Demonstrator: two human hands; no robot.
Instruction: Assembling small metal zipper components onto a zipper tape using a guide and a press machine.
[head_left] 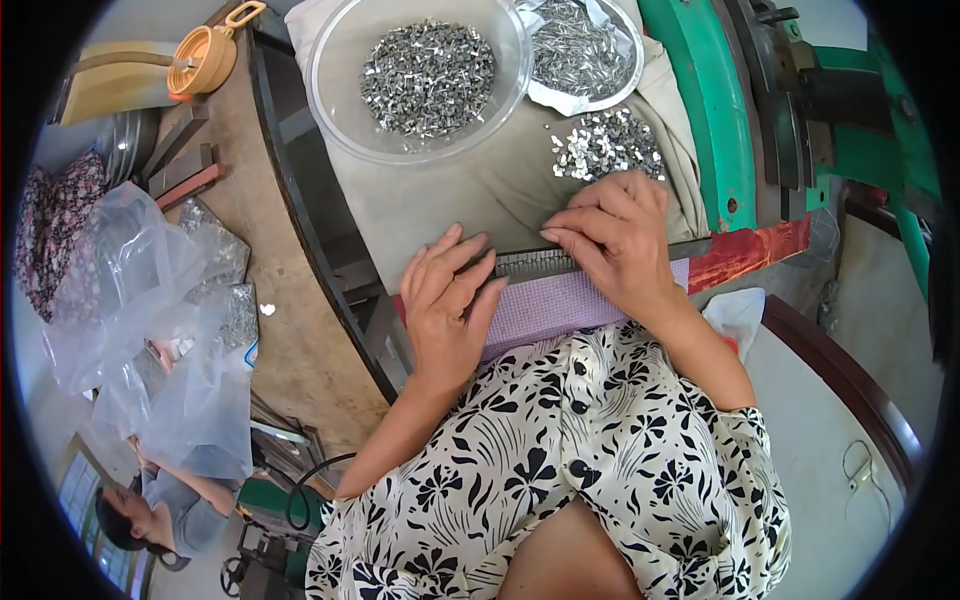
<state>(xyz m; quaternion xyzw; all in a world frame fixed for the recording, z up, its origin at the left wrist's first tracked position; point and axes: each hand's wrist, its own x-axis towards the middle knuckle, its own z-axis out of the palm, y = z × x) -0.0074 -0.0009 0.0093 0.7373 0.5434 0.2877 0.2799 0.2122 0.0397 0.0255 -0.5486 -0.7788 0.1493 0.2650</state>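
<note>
A long dark metal bar (575, 262) lies along the near edge of the cloth-covered work surface, with a row of thin, small metal pieces (535, 263) standing along it. My left hand (443, 300) rests at the bar's left end, fingers spread, thumb and forefinger beside the row. Over the right part of the bar, my right hand (620, 240) has thumb and forefinger pressed together; whatever is between them is too small to make out. Just beyond that hand lies a loose heap of small silvery metal pieces (605, 145).
A clear round tub (330, 110) holds many small metal parts. Beside it, a lined bowl (632, 85) contains thin metal pins. Green machinery (700, 110) stands at right. Leftward, a wooden table (290, 330) carries plastic bags (180, 330); another person (185, 510) is at lower left.
</note>
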